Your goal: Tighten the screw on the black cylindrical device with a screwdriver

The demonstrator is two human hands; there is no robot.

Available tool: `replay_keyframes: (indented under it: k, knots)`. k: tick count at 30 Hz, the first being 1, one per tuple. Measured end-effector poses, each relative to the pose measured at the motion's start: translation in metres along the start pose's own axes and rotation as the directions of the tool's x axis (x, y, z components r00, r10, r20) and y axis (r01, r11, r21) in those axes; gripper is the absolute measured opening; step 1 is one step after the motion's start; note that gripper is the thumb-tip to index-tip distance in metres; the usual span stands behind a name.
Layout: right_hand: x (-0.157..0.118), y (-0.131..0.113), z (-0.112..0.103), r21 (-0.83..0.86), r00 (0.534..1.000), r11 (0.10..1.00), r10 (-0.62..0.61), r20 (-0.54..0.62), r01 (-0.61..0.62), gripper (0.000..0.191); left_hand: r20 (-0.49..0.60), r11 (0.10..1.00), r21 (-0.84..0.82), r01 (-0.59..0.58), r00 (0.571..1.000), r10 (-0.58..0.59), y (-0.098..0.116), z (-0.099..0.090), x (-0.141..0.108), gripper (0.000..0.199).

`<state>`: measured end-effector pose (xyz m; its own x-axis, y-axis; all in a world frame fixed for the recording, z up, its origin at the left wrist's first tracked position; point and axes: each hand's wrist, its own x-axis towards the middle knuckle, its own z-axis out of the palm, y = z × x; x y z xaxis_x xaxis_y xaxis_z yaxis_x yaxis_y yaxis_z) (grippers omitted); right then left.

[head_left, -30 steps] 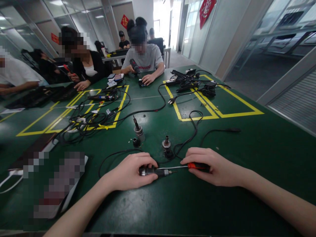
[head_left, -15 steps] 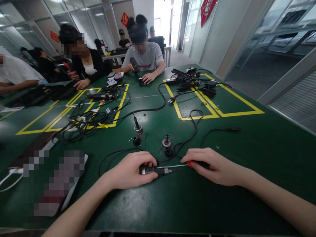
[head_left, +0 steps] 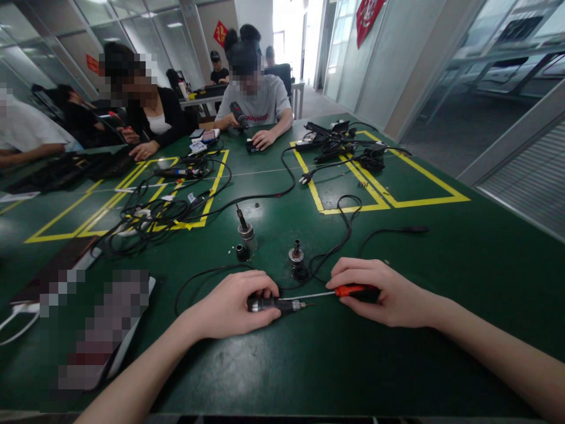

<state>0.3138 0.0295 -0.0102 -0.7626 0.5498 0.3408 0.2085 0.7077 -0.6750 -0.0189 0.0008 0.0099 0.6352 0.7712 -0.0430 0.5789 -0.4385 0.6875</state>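
Observation:
My left hand (head_left: pixel 241 303) is wrapped round a dark cylindrical handpiece (head_left: pixel 286 305) with a metal collar and a thin tip pointing right. It lies low over the green table (head_left: pixel 265 371). My right hand (head_left: pixel 384 291) has thumb and fingers on either side of the red and black handle of a screwdriver (head_left: pixel 356 291). The screwdriver's thin shaft points left, its end running behind the handpiece. Beyond my hands stand a metal cylinder with a spindle (head_left: pixel 246 231) and a shorter metal part (head_left: pixel 296 253). A black ring (head_left: pixel 301 272) and a small black cap (head_left: pixel 241 252) lie beside them.
A black cable (head_left: pixel 348 224) loops behind my right hand. Tangled cords (head_left: pixel 141 215) lie at left, more black devices (head_left: pixel 329 141) at back right. A phone-like slab (head_left: pixel 132 335) is by my left forearm. Opposite, a co-worker (head_left: pixel 258 97) holds a drill-like tool (head_left: pixel 238 113).
My right hand's fingers have shifted up and spread on the screwdriver, so more of its red and black handle shows. My left hand keeps its hold on the handpiece. The view has shifted slightly.

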Motion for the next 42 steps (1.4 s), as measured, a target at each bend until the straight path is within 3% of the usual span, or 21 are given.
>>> replay_keyframes:
  k: [10,16,24,29,35,42]
  knots:
    - [0.0001,0.0025,0.0014,-0.013,0.998,1.0,0.028,0.049,-0.028,0.024,-0.01,1.0,-0.013,-0.002,1.0,0.002,-0.0015,-0.0003,0.0004,0.009]
    - [0.0013,-0.0004,0.0015,0.017,1.0,1.0,-0.003,0.009,0.003,0.018,-0.001,1.0,-0.007,0.007,1.0,-0.007,0.0006,-0.0001,-0.0003,0.009]
    - [-0.0009,0.0027,-0.0023,0.061,0.997,0.995,0.076,-0.014,-0.075,0.017,-0.002,1.0,0.019,0.003,1.0,-0.003,0.0011,-0.0009,0.0004,0.01]
    - [-0.0018,0.0033,-0.0022,-0.008,0.993,0.993,0.114,0.03,-0.114,0.016,-0.003,1.0,0.014,0.004,1.0,-0.004,0.0015,-0.0008,0.0001,0.01]
    - [-0.002,0.0023,-0.0024,-0.095,0.996,0.995,0.049,0.074,-0.042,0.019,0.006,1.0,0.014,0.012,1.0,-0.012,0.001,-0.0011,0.0,0.01]
    - [-0.0026,-0.0003,-0.0014,-0.087,0.992,0.994,0.079,0.095,-0.071,0.018,0.003,1.0,-0.005,0.008,1.0,-0.008,0.0012,-0.0012,-0.0007,0.008]
